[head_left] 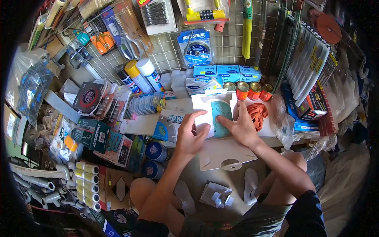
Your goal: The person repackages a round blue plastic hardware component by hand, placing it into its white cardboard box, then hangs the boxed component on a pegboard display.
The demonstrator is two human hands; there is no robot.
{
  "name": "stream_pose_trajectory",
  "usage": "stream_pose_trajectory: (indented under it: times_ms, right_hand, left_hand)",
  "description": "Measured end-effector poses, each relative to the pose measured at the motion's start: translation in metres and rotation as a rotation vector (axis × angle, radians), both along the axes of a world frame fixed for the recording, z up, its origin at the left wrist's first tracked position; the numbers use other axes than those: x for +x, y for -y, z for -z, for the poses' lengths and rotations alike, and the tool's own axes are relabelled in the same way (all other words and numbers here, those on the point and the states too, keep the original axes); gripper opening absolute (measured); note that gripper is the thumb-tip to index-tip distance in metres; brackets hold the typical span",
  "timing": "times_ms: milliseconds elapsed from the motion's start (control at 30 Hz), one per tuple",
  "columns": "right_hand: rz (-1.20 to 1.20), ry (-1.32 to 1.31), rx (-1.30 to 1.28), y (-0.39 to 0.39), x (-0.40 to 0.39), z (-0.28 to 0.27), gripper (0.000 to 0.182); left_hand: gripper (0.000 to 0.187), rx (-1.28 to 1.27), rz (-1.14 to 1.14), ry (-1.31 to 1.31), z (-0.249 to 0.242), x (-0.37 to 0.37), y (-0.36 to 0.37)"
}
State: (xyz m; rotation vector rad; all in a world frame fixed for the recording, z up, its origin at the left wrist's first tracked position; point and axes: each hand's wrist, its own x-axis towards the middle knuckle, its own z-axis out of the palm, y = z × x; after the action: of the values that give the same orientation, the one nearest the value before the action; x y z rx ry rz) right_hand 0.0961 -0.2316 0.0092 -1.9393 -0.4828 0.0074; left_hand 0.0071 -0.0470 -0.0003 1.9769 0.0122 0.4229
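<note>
A white wire-mesh rack (167, 51) hung with packaged tools rises behind a pale table (266, 136) crowded with boxed goods. At the table's near edge sits an open white cardboard box (201, 103), its front flap (215, 156) folded down toward the person. Inside it, between the two hands, is a flat, round, teal object (218, 106), seen foreshortened so that its longer span runs away from the body.

The right hand (241, 126) is nearer to it: the thumb lies on the teal face, reaching in from the right, while the other fingers extend along the box's right side. The left hand (192, 136) grasps the box's left wall between thumb and curled fingers, just beside the teal object but apart from it.

The right hand's fingers are partly hidden, so I cannot tell whether they close on anything. The object's right part is covered by that thumb, its underside is out of sight, and its markings are too small to read. A crumpled orange-red cloth (258, 114) lies just beyond the right hand.
</note>
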Motion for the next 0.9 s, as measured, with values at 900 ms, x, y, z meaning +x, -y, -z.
stream_pose_trajectory:
  times_ms: [900]
  right_hand:
    - [-0.079, -0.117, -0.129, 0.004, 0.002, -0.013, 0.079]
  left_hand:
    - [0.043, 0.082, 0.050, 0.168, -0.003, 0.000, 0.013]
